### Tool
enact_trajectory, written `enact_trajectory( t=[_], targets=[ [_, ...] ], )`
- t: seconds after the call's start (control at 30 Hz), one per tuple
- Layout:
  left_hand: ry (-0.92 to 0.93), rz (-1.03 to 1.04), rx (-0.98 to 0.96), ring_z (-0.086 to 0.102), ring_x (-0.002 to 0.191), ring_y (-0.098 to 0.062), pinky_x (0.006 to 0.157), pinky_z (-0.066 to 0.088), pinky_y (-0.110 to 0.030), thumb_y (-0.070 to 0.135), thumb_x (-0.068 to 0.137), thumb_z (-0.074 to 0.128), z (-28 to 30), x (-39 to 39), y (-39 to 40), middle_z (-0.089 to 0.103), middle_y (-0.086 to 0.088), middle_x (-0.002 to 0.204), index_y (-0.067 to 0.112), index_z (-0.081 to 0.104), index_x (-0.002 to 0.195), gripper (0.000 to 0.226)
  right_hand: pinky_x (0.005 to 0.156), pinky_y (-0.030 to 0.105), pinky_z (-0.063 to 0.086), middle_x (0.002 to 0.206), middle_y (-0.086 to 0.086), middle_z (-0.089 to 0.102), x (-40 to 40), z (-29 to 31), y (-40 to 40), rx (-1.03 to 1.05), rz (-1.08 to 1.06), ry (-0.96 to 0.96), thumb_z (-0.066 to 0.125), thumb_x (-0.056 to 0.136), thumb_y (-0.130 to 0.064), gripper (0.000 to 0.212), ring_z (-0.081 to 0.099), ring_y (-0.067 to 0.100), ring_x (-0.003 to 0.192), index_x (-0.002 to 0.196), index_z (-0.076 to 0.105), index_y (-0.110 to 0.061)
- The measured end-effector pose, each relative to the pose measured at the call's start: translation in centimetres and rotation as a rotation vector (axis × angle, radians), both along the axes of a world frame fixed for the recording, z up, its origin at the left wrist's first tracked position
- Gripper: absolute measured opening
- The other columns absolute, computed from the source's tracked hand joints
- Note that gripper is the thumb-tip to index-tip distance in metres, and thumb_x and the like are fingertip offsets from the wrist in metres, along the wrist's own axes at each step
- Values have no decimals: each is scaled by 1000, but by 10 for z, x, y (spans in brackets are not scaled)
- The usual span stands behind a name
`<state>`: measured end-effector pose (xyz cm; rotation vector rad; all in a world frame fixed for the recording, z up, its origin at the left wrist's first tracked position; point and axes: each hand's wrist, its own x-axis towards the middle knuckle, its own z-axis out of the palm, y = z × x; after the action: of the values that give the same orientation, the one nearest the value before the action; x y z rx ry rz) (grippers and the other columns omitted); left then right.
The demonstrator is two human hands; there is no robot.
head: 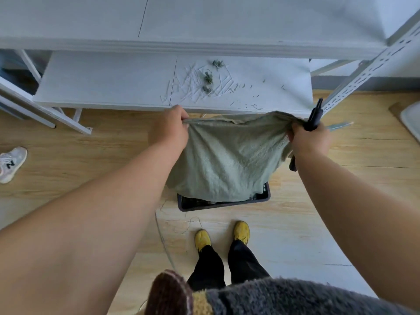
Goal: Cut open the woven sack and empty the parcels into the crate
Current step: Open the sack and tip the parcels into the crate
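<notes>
- White shelf unit (250, 87) across top of view; lower board carries cut thread scraps (200, 85) & small green tufts.
- Woven sack (222, 160), pale green, held up by both top corners, hanging straight down from the grips; long axis vertical, top edge stretched L-R betw hands. Looks limp, prob near empty, can't confirm.
- Crate (223, 204), dark, on wood floor directly below sack; sack's lower end drapes over/into it, hiding most of inside. Parcels not visible.
- Left hand (169, 130) fingers curled round sack's left top corner, bunching cloth.
- Right hand (310, 138) pinching right top corner plus a black cutter (314, 115) in same fist, tip pointing up-away.
- Both hands abt equally near; sack mouth lies down from grips toward crate, so next likely a shake/lift straight up.
- Yellow shoes (223, 235) just behind crate; loose thread (163, 237) on floor nearby.
</notes>
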<state>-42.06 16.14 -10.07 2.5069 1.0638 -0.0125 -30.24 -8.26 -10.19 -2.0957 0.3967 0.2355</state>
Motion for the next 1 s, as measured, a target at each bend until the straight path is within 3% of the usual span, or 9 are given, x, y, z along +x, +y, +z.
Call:
enact_trajectory(
  t=[0.2,0.27,0.37,0.43,0.5,0.63,0.77,0.9,1.0],
  targets=[
    [-414,44,7,59,96,-16,78,38,-21,13,90,58,42,16,-1,64,-2,109,16,63,103,14,81,47,55,86,2,65,1,32,-6,67,-16,-147,62,86,-26,8,64,26,84,83,55,-24],
    [-438,16,-19,56,93,-12,77,38,-20,15,91,58,54,20,-7,64,0,107,16,63,103,13,81,46,55,88,4,66,1,44,-2,83,30,-201,62,86,-25,5,64,26,86,85,57,-22],
    [-283,-86,-67,63,94,-18,78,45,-25,19,89,63,61,21,-14,68,0,102,20,66,97,9,66,36,48,83,9,64,-1,62,6,-10,247,-176,58,87,-19,11,58,26,76,93,59,-10],
    [-397,2,-56,62,93,-18,78,43,-24,17,89,61,74,22,-12,68,0,101,19,66,98,10,53,28,39,74,3,55,2,73,10,-15,228,-208,57,88,-19,9,51,21,67,90,55,-10],
    [-515,53,-54,60,92,-17,78,43,-23,16,89,59,83,18,-8,66,1,101,18,64,100,12,52,26,35,72,-2,52,4,81,10,15,159,-275,58,88,-20,10,49,19,68,86,51,-13],
    [-186,-101,-90,59,92,-20,79,44,-26,23,88,64,82,4,-6,65,1,102,19,64,105,17,75,44,57,86,9,70,4,86,12,1,252,-178,59,85,-23,7,68,29,81,79,56,-21],
    [-459,38,-105,56,86,-16,74,40,-24,19,90,63,97,-2,1,61,4,95,18,61,100,11,80,48,55,86,8,69,7,95,13,35,100,-294,57,85,-26,6,68,31,84,83,55,-21],
    [-137,-65,-103,55,82,-16,70,40,-28,26,91,63,90,-13,2,64,1,103,20,61,106,16,77,46,57,82,9,71,0,86,12,-59,287,-158,56,88,-31,11,69,31,79,88,59,-20],
    [-209,89,-145,54,83,-17,69,38,-28,37,91,60,96,-20,4,65,-2,111,19,58,112,27,73,41,57,83,9,71,3,86,14,-66,237,-183,54,90,-31,11,69,28,78,90,59,-21]
  ],
)
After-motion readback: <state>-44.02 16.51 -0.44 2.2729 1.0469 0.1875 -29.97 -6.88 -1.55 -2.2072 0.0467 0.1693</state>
